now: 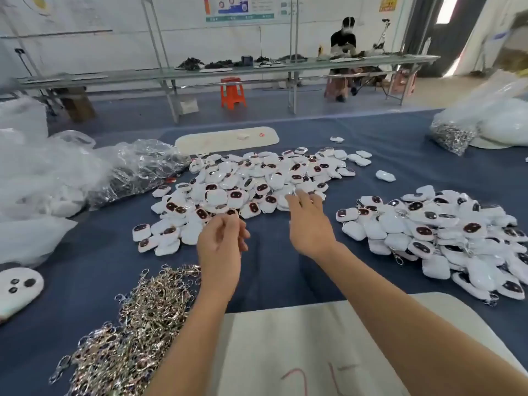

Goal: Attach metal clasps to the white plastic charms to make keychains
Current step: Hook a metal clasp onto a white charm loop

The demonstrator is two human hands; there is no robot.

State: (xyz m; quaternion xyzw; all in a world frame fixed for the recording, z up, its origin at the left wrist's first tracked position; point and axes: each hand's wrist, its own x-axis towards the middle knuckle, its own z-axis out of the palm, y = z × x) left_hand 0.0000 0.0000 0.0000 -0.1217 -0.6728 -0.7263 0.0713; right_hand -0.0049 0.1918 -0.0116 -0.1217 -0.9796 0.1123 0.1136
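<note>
- The left hand (220, 238) hovers above the blue table (268, 270), fingers curled, fingertips pinched together; whether they hold a clasp I cannot tell.
- The right hand (310, 221) reaches with spread fingers onto the central charm pile (251, 181).
- Metal clasps (137, 324) lie heaped near left.
- Finished keychains (440, 235) are piled right.

Bare blue cloth (265, 270) lies open between charm piles (245, 181) and clasp heap (137, 318).

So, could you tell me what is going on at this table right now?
A person is making keychains. The left hand pinches something small, probably a clasp, above the clasp pile. The right hand reaches with open fingers into the middle pile of loose charms. Charms with clasps attached lie in a pile on the right.
</note>
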